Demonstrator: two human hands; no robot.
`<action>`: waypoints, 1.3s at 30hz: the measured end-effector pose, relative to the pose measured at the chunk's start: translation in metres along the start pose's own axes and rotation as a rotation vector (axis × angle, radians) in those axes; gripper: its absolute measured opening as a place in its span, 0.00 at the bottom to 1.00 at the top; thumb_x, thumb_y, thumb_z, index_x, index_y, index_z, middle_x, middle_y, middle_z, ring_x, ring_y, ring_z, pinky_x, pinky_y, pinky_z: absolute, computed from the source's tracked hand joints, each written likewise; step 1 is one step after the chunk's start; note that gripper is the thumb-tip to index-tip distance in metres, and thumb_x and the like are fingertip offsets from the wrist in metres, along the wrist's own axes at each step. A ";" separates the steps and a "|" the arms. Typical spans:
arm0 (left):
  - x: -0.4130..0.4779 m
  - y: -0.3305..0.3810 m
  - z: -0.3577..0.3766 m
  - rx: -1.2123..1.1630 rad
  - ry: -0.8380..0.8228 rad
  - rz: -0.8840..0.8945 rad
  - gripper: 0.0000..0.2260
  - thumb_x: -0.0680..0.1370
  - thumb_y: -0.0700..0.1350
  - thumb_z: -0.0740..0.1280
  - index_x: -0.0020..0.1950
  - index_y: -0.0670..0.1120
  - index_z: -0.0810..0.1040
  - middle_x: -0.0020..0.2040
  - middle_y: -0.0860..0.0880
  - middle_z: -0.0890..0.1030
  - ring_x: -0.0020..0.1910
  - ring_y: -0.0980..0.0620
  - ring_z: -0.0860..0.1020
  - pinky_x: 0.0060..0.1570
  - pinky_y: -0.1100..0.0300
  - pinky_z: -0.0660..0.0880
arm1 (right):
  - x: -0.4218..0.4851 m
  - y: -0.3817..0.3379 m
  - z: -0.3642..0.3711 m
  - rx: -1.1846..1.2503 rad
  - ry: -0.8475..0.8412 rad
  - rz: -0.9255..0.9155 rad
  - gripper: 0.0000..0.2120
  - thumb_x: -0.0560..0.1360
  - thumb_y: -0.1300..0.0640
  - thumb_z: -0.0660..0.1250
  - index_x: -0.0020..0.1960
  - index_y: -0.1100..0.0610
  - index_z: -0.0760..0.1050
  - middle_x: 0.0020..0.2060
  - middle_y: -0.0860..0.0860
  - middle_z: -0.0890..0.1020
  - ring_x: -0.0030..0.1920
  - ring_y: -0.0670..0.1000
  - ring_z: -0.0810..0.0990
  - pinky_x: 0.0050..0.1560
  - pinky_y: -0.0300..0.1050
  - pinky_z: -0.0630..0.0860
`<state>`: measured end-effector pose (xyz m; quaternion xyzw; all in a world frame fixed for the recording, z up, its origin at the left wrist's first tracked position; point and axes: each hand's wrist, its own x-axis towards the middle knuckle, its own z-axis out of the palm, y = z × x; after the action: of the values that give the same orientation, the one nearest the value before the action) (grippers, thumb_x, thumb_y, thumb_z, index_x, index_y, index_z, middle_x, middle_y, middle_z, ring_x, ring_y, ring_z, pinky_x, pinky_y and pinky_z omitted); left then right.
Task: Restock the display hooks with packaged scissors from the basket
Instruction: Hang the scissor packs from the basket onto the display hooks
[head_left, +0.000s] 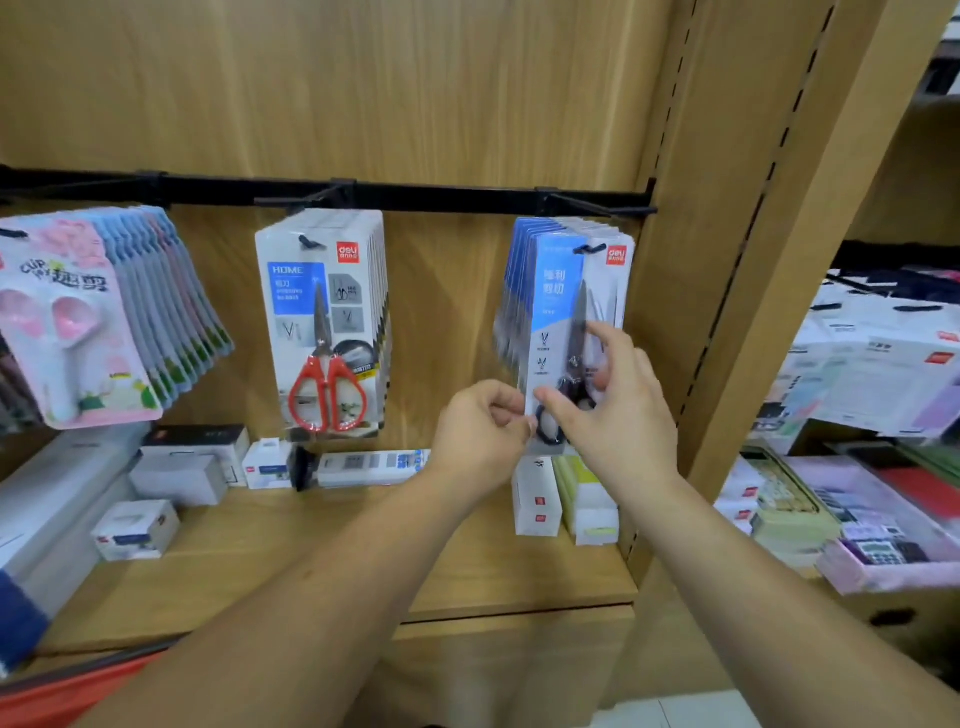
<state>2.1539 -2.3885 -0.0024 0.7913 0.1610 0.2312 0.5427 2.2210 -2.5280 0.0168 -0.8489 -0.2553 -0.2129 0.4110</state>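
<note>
The left grip (478, 421) pinches the lower left edge of the front scissors pack (558, 296) between thumb and curled fingers. The right grip (618, 400) holds the same pack from the other side. Its thumb lies across the lower front by the dark handles, and its fingers reach up along the pack's right side. So both grips are grasping one pack, neither released.

That pack hangs at the front of a row of blue-and-white packs on the right hook (589, 248), near the right end of the black rail (415, 195) and close to the bay's right upright. The hook's tip shows through the hang hole, so I judge the pack is already threaded on. The step in hand looks like seating and squaring it against the row behind.

The next move calls for easing the pack back until it hangs flush. Then both grips should let go gently so it does not swing or ride off the tip, and one reaches down for another pack.

Along the rail to the left hang the red-handled scissors packs (322, 332) and, at the left end, the pink packs (78, 322). Small boxes stand on the wooden shelf (311, 551) below. A red shape (62, 691) at the lower left may be the basket, though I cannot tell.
</note>
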 end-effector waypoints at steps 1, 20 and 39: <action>-0.003 -0.002 -0.003 0.012 -0.012 0.014 0.04 0.78 0.43 0.76 0.48 0.50 0.82 0.40 0.53 0.83 0.39 0.55 0.79 0.40 0.62 0.75 | 0.000 0.002 0.000 -0.001 0.012 0.001 0.36 0.73 0.43 0.79 0.75 0.39 0.64 0.55 0.43 0.73 0.56 0.49 0.78 0.44 0.49 0.78; -0.292 -0.203 -0.259 0.268 0.186 -0.477 0.03 0.81 0.36 0.71 0.52 0.44 0.82 0.41 0.45 0.84 0.34 0.60 0.80 0.37 0.70 0.74 | -0.269 -0.159 0.186 0.001 -1.027 -0.461 0.11 0.83 0.43 0.66 0.52 0.49 0.82 0.51 0.45 0.81 0.59 0.50 0.77 0.57 0.51 0.78; -0.385 -0.282 -0.328 0.251 0.071 -0.848 0.07 0.83 0.48 0.69 0.57 0.46 0.82 0.45 0.49 0.86 0.41 0.48 0.86 0.45 0.49 0.85 | -0.333 -0.183 0.280 -0.670 -1.406 -0.483 0.24 0.79 0.30 0.63 0.53 0.50 0.80 0.44 0.47 0.83 0.47 0.54 0.82 0.44 0.47 0.79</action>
<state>1.6519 -2.2243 -0.2394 0.7066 0.5164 -0.0061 0.4837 1.8922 -2.2910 -0.2258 -0.7835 -0.5525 0.2216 -0.1783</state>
